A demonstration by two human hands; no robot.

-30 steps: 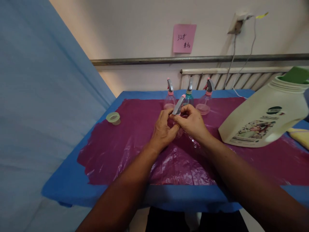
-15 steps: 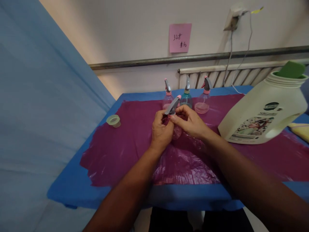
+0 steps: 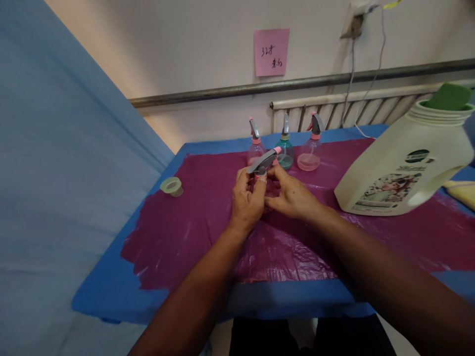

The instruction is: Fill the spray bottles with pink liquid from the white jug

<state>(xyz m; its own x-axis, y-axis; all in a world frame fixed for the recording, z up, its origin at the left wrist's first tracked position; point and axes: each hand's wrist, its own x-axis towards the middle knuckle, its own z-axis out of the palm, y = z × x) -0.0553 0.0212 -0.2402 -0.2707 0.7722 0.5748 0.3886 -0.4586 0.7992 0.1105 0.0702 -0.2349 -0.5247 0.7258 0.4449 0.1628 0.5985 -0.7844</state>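
Between my hands, over the middle of the table, is a spray bottle with a grey and pink trigger head (image 3: 264,162). My left hand (image 3: 245,203) is closed round its neck, with the thumb at the pink collar. Lower down, my right hand (image 3: 291,197) holds the bottle's clear body from the right side with thumb and fingers. My hands cover most of that body. Just behind stand a pink spray bottle (image 3: 256,148), a teal spray bottle (image 3: 285,154) and another pink spray bottle (image 3: 309,155), all upright and part filled.
A large cream jug (image 3: 393,173) with a green piece in its mouth stands at the right. To the left lies a small translucent cap (image 3: 172,186). Purple plastic sheet (image 3: 200,217) covers the blue table (image 3: 107,291). A blue curtain (image 3: 67,163) hangs at the left.
My right hand has slid from the bottle's collar down to its body. The trigger head has turned a little and tilts flatter. My left hand stays at the neck.
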